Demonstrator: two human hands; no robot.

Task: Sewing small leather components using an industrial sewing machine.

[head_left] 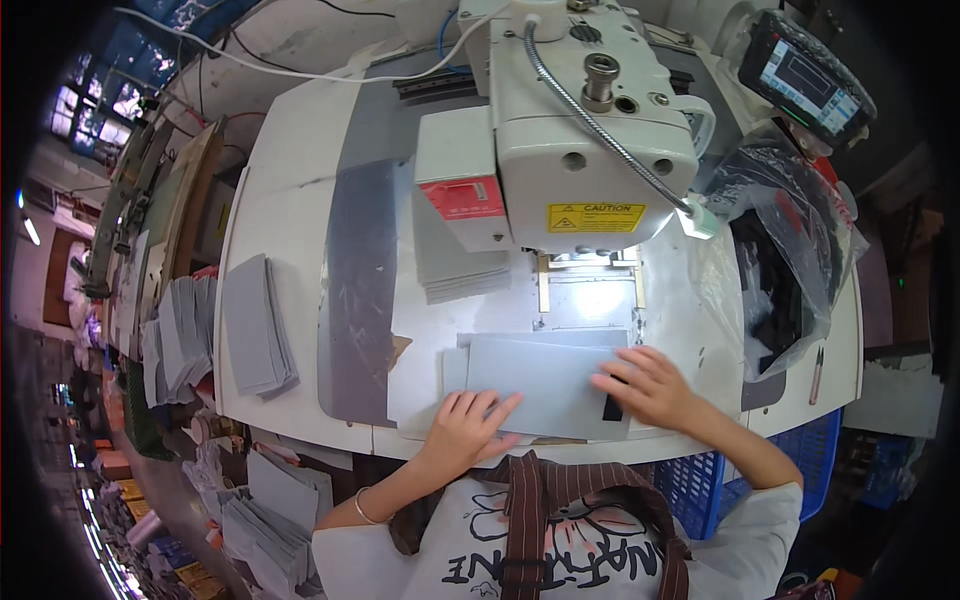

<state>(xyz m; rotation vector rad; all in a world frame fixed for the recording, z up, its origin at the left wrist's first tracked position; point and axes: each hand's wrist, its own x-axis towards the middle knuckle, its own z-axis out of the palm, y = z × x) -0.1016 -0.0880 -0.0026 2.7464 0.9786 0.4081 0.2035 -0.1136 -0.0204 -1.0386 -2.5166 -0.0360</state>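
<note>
A pale grey flat panel (pixel 545 390), which looks like cloth, lies over similar pieces on the white worktop in front of the sewing machine (pixel 590 150). My left hand (pixel 468 428) rests at the panel's lower left corner, with its fingers stretched over the edge and the thumb apart. At the panel's right end, my right hand (pixel 648 388) lies with its fingers extended. A short black strip (pixel 612 408) shows beneath those fingers, part of it hidden. Just beyond the panel, a metal clamp frame (pixel 544 285) sits under the machine head.
Stacked grey panels (pixel 465 275) lie left of the machine head, and another stack (pixel 258 325) is farther left. A clear plastic bag (pixel 790 260) of black pieces stands at right, near a pen-like tool (pixel 817 376). Blue baskets (pixel 690 490) sit below the table edge.
</note>
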